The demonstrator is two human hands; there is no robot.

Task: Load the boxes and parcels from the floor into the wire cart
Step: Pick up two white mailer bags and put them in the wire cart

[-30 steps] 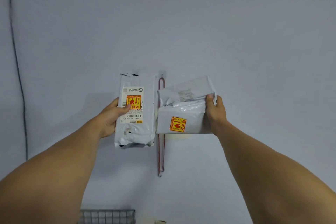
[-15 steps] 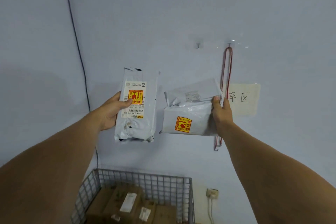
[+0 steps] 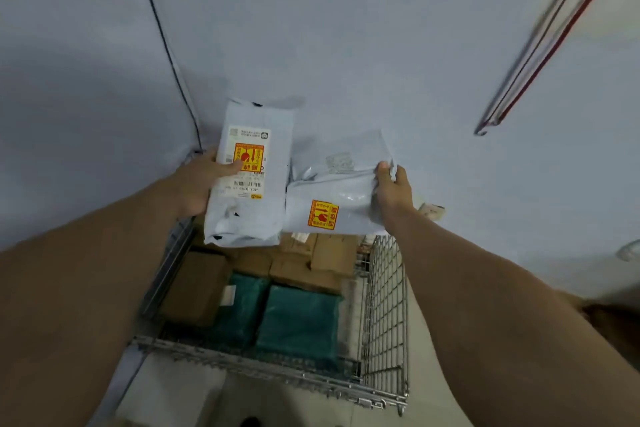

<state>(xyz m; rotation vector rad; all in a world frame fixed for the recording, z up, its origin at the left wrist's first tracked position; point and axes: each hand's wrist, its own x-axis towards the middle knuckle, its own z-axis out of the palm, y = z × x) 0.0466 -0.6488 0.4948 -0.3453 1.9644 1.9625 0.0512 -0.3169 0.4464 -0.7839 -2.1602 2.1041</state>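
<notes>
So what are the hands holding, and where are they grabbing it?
The left hand grips the upright grey parcel by its left edge, thumb on the label. The right hand grips the sideways grey parcel by its right end.

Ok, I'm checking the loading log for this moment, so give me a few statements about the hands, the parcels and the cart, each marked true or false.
1. The left hand grips a labelled grey parcel and the right hand grips a second grey parcel. True.
2. Teal parcels lie in the wire cart. True.
3. The wire cart holds only teal parcels. False: brown boxes lie in it too.
4. The second grey parcel rests in the wire cart. False: the right hand holds it up in the air.
5. Both grey parcels carry a yellow and red sticker. True.
</notes>
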